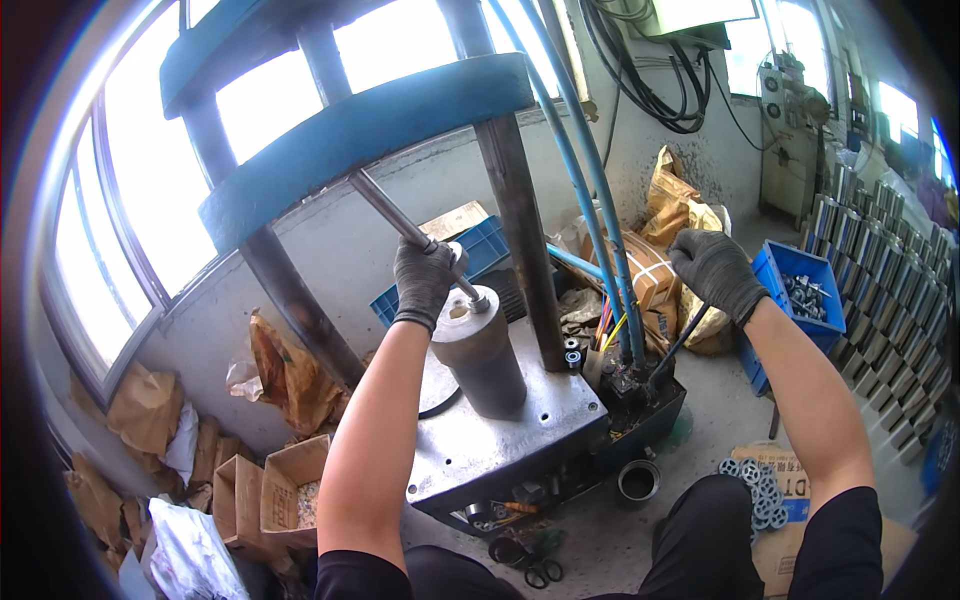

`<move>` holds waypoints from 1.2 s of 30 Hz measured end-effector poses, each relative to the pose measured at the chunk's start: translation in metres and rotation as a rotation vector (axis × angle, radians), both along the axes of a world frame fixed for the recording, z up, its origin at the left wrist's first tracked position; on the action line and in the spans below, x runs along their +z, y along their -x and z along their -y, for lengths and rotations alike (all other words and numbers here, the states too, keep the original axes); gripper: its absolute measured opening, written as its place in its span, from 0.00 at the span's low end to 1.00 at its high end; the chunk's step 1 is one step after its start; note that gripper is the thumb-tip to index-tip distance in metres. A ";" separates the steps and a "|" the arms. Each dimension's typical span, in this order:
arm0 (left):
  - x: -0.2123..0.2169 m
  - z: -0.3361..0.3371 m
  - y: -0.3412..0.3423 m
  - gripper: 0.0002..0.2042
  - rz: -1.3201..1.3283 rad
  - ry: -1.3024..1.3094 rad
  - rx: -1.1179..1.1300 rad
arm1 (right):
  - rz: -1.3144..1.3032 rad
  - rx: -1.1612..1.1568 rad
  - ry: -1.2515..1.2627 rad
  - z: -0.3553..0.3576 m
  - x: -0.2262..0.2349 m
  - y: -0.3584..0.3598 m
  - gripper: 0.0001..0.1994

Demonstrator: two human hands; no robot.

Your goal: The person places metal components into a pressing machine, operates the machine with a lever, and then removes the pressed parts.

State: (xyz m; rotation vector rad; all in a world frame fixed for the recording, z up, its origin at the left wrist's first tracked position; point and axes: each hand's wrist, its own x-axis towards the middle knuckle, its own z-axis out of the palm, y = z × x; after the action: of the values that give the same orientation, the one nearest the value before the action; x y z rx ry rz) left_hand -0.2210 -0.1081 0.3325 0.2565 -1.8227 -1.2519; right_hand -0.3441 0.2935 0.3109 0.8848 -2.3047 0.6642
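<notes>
Left hand in a dark glove, fingers wrapped tight around the steel rod of the blue press, keeping the rod tip lined up over the grey metal cylinder just below the palm. Cylinder upright on the steel plate beneath, centred under the rod so the push lands straight. Right hand, gloved too, closed over the top of the black lever, reaching down and inward to the valve block. Just beyond the right hand, a blue crate of small metal parts, handy for grabbing.
</notes>
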 end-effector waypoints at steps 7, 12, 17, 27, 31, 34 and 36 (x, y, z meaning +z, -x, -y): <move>0.007 0.001 0.012 0.10 0.124 0.149 0.040 | -0.032 -0.034 -0.040 -0.008 -0.006 0.000 0.12; 0.019 -0.003 0.019 0.13 0.239 0.285 0.129 | -0.010 -0.077 -0.097 -0.014 -0.003 -0.030 0.18; 0.018 0.005 0.028 0.15 0.294 0.385 0.207 | -0.018 -0.014 -0.109 -0.047 -0.020 -0.065 0.18; 0.022 0.008 0.034 0.24 0.395 0.510 0.254 | 0.255 0.181 -0.505 -0.093 -0.042 -0.146 0.19; 0.014 0.015 0.040 0.23 0.355 0.579 0.311 | 0.261 0.283 -0.658 -0.078 -0.038 -0.150 0.19; 0.014 0.011 0.035 0.19 0.329 0.484 0.287 | 0.309 0.289 -0.778 -0.077 -0.036 -0.147 0.19; 0.020 -0.001 0.026 0.18 0.320 0.387 0.250 | 0.330 0.293 -0.816 -0.079 -0.034 -0.147 0.19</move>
State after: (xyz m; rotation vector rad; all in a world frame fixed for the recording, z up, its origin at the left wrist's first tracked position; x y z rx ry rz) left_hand -0.2474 -0.1069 0.3527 0.4699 -2.1829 -0.6957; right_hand -0.1970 0.3725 0.2765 1.5918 -2.8117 -0.0767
